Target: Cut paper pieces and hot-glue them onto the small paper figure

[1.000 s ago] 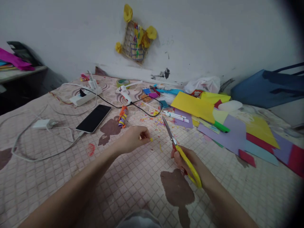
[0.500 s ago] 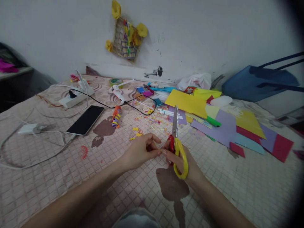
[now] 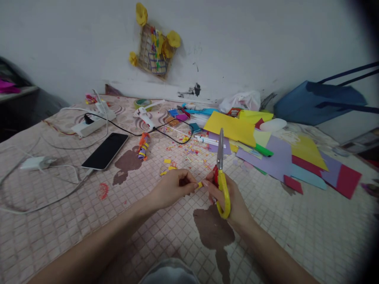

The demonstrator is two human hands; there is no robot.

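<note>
A small piece of yellow paper (image 3: 199,185) is pinched between the thumb and fingers of my left hand (image 3: 174,187). Close beside it, my right hand (image 3: 229,195) is closed around scissors (image 3: 220,157) with yellow and red handles, their blades together and pointing away from me. The right fingertips come near the paper's right end; whether they touch it I cannot tell. Just beyond my left hand lie small yellow paper pieces (image 3: 167,161) on the patterned tablecloth (image 3: 166,244). A purple, yellow and orange paper roll (image 3: 143,146) rests farther back.
Coloured paper sheets (image 3: 275,154) spread across the right side, with a plastic bag (image 3: 241,101) behind. A glue gun (image 3: 145,116) and its black cord lie at the back. A phone (image 3: 106,151), a charger (image 3: 37,162) and a power strip (image 3: 94,123) with cables occupy the left.
My fingertips have drawn slightly apart, and the yellow paper piece now shows between them. The scissors have turned a little in my right hand. The whole view has shifted slightly.
</note>
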